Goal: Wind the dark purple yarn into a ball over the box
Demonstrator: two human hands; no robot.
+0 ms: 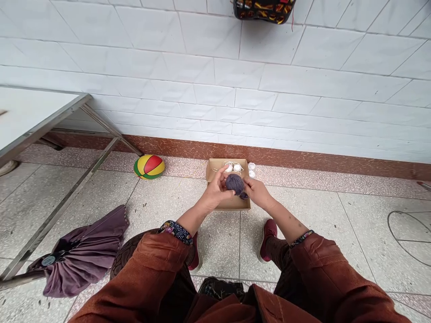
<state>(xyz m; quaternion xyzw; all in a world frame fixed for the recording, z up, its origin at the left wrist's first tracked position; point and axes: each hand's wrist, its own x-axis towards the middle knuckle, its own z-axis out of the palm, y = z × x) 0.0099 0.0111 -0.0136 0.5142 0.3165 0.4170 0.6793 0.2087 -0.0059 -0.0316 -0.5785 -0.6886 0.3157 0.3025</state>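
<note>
My left hand (pixel 218 187) is curled around a dark grey-purple ball of yarn (pixel 235 184), thumb below and fingers above. At the ball's right side, the fingers of my right hand (pixel 257 193) are pinched together on its yarn; a loose strand is too fine to make out. Just under the right fingers shows a smaller dark bit of yarn (pixel 244 195). Below both hands an open cardboard box (pixel 232 205) lies on the floor, partly hidden by them. Inside its far part are two white balls of yarn (pixel 237 167) with pale strands around them.
Two white round pieces (pixel 252 170) stand right of the box. Leftward are a striped ball (pixel 149 167), a folded purple umbrella (pixel 89 255) and a metal-framed table (pixel 43 116). A wire ring (pixel 397 237) lies far right. The tiled wall (pixel 202 76) rises behind; a dark patterned object (pixel 264 11) hangs above.
</note>
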